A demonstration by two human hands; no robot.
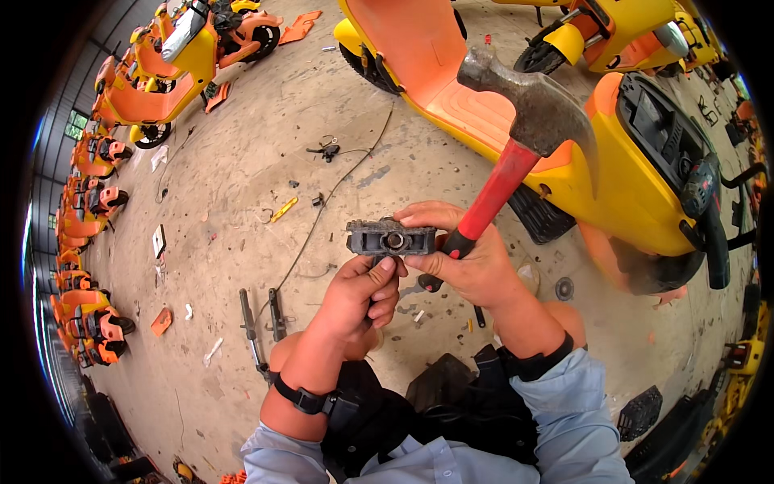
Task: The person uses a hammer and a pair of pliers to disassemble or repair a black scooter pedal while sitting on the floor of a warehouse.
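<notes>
The left hand (361, 297) pinches, from below, a dark blocky part (393, 241) with a rough, grimy, metal-looking face and a round bore. The right hand (468, 256) clasps its right end while also gripping a claw hammer (528, 127), its steel head scuffed, its handle smooth red and black. Beneath lie a stained concrete floor (234, 210) and a thin cable (322, 206); beyond stands a glossy yellow-and-orange scooter (645, 185) with a ribbed footboard.

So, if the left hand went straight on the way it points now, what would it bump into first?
The dark block-shaped part, which the left hand already appears to touch at its lower edge. Just beyond it, perhaps the right hand's fingertips, though depth is unclear.
</notes>
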